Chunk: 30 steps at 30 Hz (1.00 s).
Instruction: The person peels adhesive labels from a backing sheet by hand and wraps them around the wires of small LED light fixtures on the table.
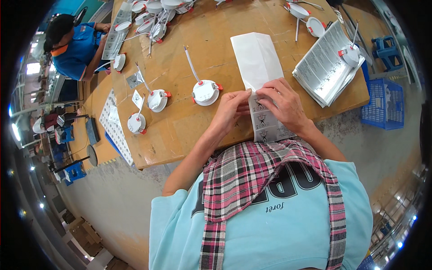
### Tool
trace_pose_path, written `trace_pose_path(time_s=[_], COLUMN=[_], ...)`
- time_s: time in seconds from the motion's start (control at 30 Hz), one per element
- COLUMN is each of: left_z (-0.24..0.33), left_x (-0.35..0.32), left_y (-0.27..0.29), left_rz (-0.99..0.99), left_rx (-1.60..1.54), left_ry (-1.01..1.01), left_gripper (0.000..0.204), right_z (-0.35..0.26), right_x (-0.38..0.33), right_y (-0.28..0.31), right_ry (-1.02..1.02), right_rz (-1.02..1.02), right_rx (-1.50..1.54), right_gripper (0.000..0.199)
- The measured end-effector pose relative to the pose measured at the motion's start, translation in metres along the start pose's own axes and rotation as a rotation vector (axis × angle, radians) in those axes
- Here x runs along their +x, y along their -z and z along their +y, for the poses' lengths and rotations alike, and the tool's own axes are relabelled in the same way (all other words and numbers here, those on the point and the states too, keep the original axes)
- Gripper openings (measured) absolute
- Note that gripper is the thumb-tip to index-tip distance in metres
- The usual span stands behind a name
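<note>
At the table's near edge I hold a silver label sheet with dark printed symbols. Its far part shows as a creased plain white panel lying on the table. My left hand pinches the sheet's left edge, thumb and forefinger together. Over its right side my right hand curls, fingertips pressed on the sheet close to the left thumb. Whether a single label sits between the fingertips cannot be made out. Left of my hands lie round white downlights with red clips and upright cables; another downlight lies farther left.
A stack of printed silver sheets lies at right with a downlight on top. More downlights pile up at the far left. A co-worker in blue sits by the left table edge. A blue crate stands right of the table.
</note>
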State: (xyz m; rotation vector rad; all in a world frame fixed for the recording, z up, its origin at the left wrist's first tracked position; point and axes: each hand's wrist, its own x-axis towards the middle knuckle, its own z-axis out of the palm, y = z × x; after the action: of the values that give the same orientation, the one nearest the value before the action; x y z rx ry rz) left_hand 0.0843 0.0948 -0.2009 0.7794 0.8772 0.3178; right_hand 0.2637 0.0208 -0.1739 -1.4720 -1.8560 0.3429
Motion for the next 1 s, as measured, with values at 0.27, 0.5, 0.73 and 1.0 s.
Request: trace_pose_path(time_s=[0.27,0.5,0.73,1.0], left_z=[0.005,0.005,0.004,0.005], left_x=[0.000,0.005,0.007,0.017], left_y=[-0.004,-0.005,-0.005,-0.004], left_rz=[0.105,0.152,0.167,0.163], left_rx=[0.084,0.061,0.018,0.096], left_ry=[-0.072,-0.070,-0.098,-0.194], left_gripper=[0.029,0.027,0.026,0.028], right_z=[-0.001,0.009,0.011,0.014], right_x=[0.011,0.018,0.024,0.025], right_y=[0.000,-0.006,-0.007,0.006], right_ry=[0.028,0.112,0.103,0.322], right_rz=[-0.029,-0.048,-0.111,-0.053], right_rx=[-0.139,-0.209,-0.221,-0.059], right_gripper=[0.016,0.016,0.017,0.019])
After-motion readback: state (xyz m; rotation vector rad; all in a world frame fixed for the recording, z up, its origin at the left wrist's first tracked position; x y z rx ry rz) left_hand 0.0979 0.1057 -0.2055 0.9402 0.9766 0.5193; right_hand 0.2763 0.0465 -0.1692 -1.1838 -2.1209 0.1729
